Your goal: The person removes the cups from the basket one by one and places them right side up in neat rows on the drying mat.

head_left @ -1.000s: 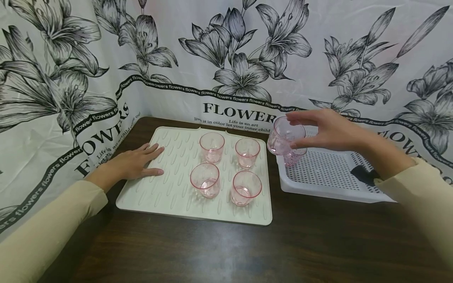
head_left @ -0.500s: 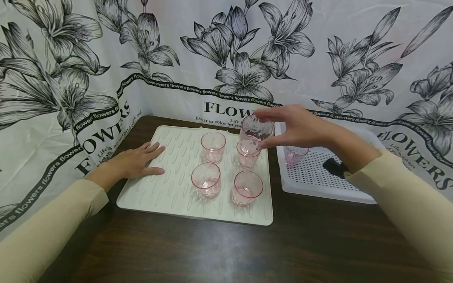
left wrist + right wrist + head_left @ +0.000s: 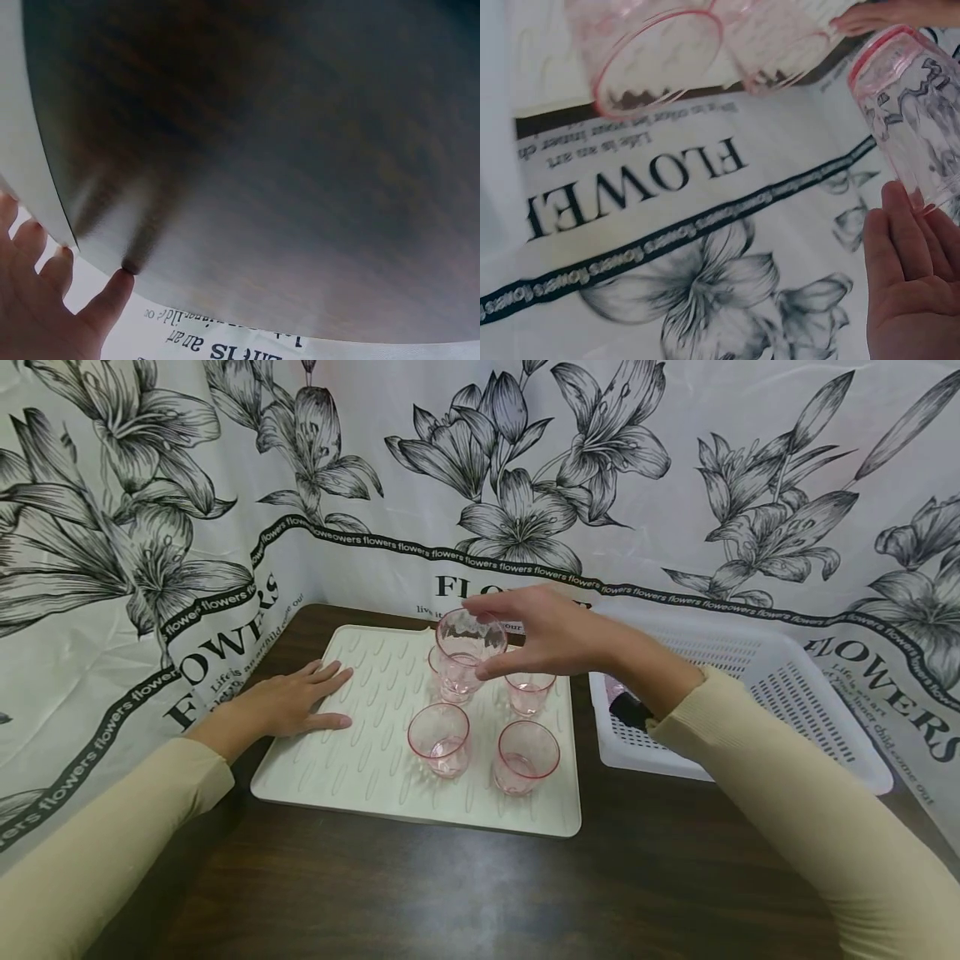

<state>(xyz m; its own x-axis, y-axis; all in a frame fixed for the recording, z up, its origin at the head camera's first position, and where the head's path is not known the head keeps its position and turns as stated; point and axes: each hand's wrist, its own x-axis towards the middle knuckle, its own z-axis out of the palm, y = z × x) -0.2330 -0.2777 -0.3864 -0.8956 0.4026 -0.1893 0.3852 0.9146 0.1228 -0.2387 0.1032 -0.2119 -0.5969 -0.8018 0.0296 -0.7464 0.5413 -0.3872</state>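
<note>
In the head view, my right hand [image 3: 558, 631] grips a clear pink glass [image 3: 471, 647] between thumb and fingers, above the back of a cream ribbed drying mat [image 3: 337, 777]. The held glass [image 3: 915, 120] also shows at the right wrist view's edge. Several similar glasses stand on the mat: a front left glass [image 3: 439, 743], a front right glass [image 3: 527, 758], a back right glass [image 3: 529, 696], and one at back left mostly hidden by the held glass. My left hand [image 3: 288, 702] rests with straight fingers on the mat's left edge.
To the right of the mat stands a white perforated basket [image 3: 787, 693]. A pink glass [image 3: 613, 687] inside it is mostly hidden by my right forearm. A flower-printed cloth [image 3: 517, 518] hangs behind the dark wooden table [image 3: 420, 893].
My right hand has carried the held glass leftward from the basket, across the back right glass, to the back left one. My left hand has stayed on the mat.
</note>
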